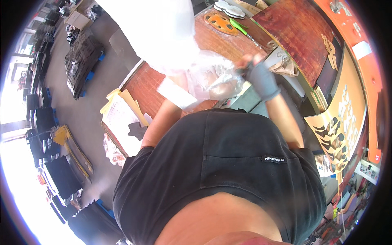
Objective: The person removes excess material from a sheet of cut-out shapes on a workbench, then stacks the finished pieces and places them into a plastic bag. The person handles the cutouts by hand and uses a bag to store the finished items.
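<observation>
A large white plastic sheet or bag [156,30], badly overexposed, spreads over the far left of the wooden worktable [144,88]. Its crumpled, see-through part [214,78] lies between my two hands. My right hand [260,79], in a grey glove with bare fingertips, is blurred and pinches the right edge of this film. My left hand [222,89] shows only dimly through the film, so its finger pose is unclear. A flat white piece [177,93] crosses my left wrist.
Beyond the film lie an orange cut-out plate [221,23], a green-handled knife [238,26] and white shaped pads [229,9]. Papers [122,122] cover the table's left corner. At right stand a reddish board [294,33] and a tan sheet with cut-outs [340,122]. Dark stacks [82,61] sit on the floor.
</observation>
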`<action>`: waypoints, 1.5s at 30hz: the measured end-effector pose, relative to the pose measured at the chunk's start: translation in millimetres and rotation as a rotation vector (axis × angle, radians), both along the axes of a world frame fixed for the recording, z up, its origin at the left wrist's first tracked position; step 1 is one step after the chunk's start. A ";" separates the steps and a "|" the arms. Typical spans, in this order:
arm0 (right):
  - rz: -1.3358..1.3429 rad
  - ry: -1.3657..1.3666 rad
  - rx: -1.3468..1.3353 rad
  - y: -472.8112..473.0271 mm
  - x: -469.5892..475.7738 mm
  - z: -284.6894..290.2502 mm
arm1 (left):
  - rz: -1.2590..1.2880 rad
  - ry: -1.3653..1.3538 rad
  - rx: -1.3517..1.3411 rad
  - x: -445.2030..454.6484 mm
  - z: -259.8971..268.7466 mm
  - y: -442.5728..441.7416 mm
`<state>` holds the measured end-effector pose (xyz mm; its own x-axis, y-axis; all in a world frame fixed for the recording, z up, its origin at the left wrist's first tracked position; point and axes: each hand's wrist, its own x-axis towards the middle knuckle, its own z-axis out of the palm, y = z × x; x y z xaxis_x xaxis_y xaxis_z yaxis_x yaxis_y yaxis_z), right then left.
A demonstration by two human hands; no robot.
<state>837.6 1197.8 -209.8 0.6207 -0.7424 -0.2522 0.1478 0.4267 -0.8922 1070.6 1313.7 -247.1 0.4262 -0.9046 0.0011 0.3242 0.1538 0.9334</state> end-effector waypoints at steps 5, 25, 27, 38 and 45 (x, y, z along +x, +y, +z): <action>-0.106 0.869 -1.015 43.3 11.0 -53.2 | 0.047 -0.444 0.016 -12.8 -6.7 7.7; 0.042 0.170 -0.276 12.5 21.5 24.2 | -0.177 -0.956 -0.151 -40.3 66.5 -13.6; 0.088 0.074 -0.306 20.8 25.8 32.9 | -0.353 -0.614 -0.070 -37.0 69.4 -21.0; 0.189 0.430 -0.862 27.0 21.3 18.6 | -0.002 -1.183 -0.385 -14.4 33.8 -35.1; -0.116 1.174 -1.072 -19.5 -51.5 -68.1 | -0.129 -0.137 -0.030 -8.6 38.6 4.4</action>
